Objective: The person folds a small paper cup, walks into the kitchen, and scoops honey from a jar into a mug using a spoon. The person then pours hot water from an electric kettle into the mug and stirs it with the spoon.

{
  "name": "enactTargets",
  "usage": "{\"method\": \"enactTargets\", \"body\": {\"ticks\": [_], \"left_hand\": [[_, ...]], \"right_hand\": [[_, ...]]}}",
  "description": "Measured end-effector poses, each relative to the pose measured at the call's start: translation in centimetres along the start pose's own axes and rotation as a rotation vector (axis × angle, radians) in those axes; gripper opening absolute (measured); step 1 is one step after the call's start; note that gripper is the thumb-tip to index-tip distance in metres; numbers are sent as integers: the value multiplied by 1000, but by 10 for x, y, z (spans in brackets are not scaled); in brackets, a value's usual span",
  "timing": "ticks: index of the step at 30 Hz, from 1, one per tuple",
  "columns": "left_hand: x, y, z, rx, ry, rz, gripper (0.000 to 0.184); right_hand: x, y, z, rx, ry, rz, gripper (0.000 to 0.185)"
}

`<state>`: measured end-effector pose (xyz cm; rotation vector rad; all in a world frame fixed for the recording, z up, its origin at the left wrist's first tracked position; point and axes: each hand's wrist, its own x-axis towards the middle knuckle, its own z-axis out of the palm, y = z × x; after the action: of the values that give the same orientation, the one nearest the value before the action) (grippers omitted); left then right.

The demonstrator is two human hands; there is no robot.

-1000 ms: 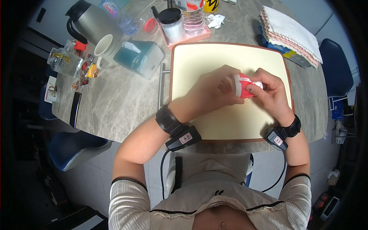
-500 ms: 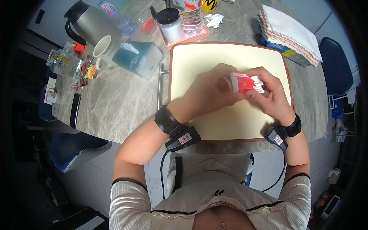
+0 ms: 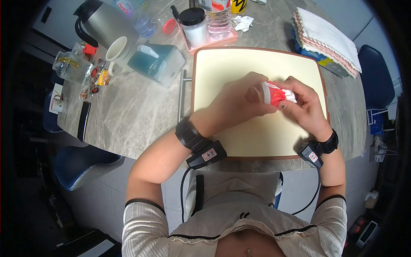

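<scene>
Nearest, a cream board [image 3: 252, 143] with a brown rim lay along the near edge of the worktop [image 3: 132, 115]. Above its right half, clear of its corners, both hands held a small red-and-white packet [image 3: 275, 93]. The left hand [image 3: 237, 100] had its fingers clamped round the white-banded end; the right hand [image 3: 309, 109] gripped the crumpled white end, thumb against the red side. Some fingertips were hidden.

The packet looked light and thin-skinned, apt to crease under a hard pinch, and more papery than slippery. The banded end seemed the firmer hold, the crumpled one the softer; whether anything fragile was inside could not be told.

Toward the worktop's left edge lay a dark slab [image 3: 84, 121]. Farther off, left of the board's far left corner, a bluish box [image 3: 150, 62] stood beside a pale mug [image 3: 118, 50]. Beyond the board's far edge, a pink tray [image 3: 233, 38] bore a black-lidded jar [image 3: 195, 32]; folded towels [image 3: 327, 40] lay past its far right corner.
</scene>
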<state>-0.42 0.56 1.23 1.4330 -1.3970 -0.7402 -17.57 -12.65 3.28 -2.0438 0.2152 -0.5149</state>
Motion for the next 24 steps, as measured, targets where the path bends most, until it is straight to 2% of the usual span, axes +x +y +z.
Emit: {"method": "enactTargets", "body": {"ticks": [5,11,14,17,20,24], "left_hand": [[0,2,0,-14,2,25,50],[0,2,2,-75,-32,-56,53],[-1,6,4,20,-13,66,53],[0,6,5,62,-14,53,53],[-1,12,4,42,-3,-18,51],[1,16,0,-24,95,-149,42]], "right_hand": [[-1,1,0,27,9,-28,27],[-5,-8,5,142,83,45,14],[-6,-12,5,138,100,64,13],[-6,-15,4,97,82,131,12],[-5,-10,2,185,61,237,23],[-2,-5,4,118,199,87,49]]}}
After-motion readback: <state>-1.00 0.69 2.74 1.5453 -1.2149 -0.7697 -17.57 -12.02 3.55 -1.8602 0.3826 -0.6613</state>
